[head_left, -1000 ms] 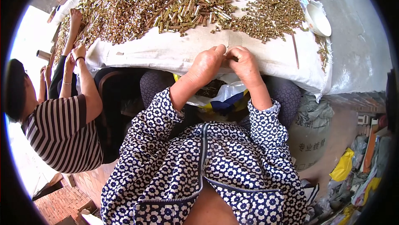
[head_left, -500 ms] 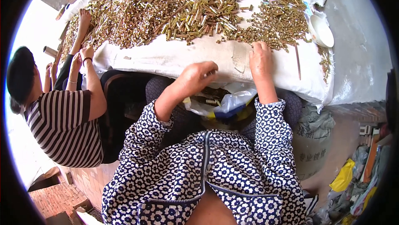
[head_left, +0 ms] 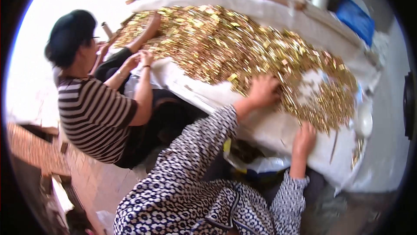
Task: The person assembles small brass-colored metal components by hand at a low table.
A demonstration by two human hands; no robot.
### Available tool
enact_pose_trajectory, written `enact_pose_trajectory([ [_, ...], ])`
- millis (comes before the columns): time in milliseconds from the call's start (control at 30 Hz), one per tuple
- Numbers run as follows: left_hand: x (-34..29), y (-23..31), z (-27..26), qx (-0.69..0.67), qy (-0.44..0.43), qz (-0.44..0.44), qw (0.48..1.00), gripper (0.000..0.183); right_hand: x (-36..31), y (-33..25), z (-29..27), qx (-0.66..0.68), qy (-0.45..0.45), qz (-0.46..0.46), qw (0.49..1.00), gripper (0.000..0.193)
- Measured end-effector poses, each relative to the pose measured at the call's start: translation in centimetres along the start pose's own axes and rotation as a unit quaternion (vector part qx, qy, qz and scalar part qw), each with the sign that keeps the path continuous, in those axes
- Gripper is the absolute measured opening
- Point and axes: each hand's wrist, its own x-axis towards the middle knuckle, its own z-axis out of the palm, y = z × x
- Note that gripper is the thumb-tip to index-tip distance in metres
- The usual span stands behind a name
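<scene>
A wide heap of small gold-coloured metal tubes (head_left: 217, 48) covers much of the white cloth (head_left: 260, 124) in front of me. My left hand (head_left: 264, 91) reaches onto the heap's near edge, palm down; its fingers are smeared by motion and partly hidden, so what they hold cannot be made out. Lower right, my right hand (head_left: 305, 137) rests at the cloth's near side, by a group of shorter gold-coloured pieces (head_left: 332, 105). Its fingers are bent and close together; anything between them is too small and blurred to name.
On the left sits a person in a striped shirt (head_left: 93, 113), hands and a bare foot by the heap. A thin stick (head_left: 333, 147) and a white bowl (head_left: 364, 120) lie at right. Below the table edge hangs a plastic bag (head_left: 260, 164). A blue bag (head_left: 354, 18) is at the back.
My left hand has moved from above the cloth's near edge forward onto the heap. My right hand stays by the short pieces. The whole view has swung left and tilted.
</scene>
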Motion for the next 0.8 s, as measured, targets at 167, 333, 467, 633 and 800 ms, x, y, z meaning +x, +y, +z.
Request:
enact_pose_trajectory([
  [167,-5.6,6.3,2.4,-0.057,0.061,0.097,0.992,0.048,-6.0,2.0,-5.5,-0.043,-0.063,0.072,0.994,0.022],
  [333,-8.3,7.0,0.3,-0.068,0.071,0.147,0.984,0.044,-6.8,1.2,-6.7,-0.033,-0.042,0.058,0.997,0.021],
  [467,-10.0,5.8,-1.3,-0.065,0.107,0.144,0.982,0.040,-5.7,-2.4,-7.8,-0.020,-0.053,0.065,0.996,0.021],
  [633,-12.3,2.7,-5.2,-0.045,0.167,0.134,0.976,0.035,-3.4,-7.0,-7.5,-0.009,-0.050,0.039,0.998,0.018],
  [800,-13.7,-1.0,-10.2,0.018,0.183,0.107,0.977,0.038,0.4,-11.8,-6.7,0.018,-0.036,-0.007,0.999,0.017],
])
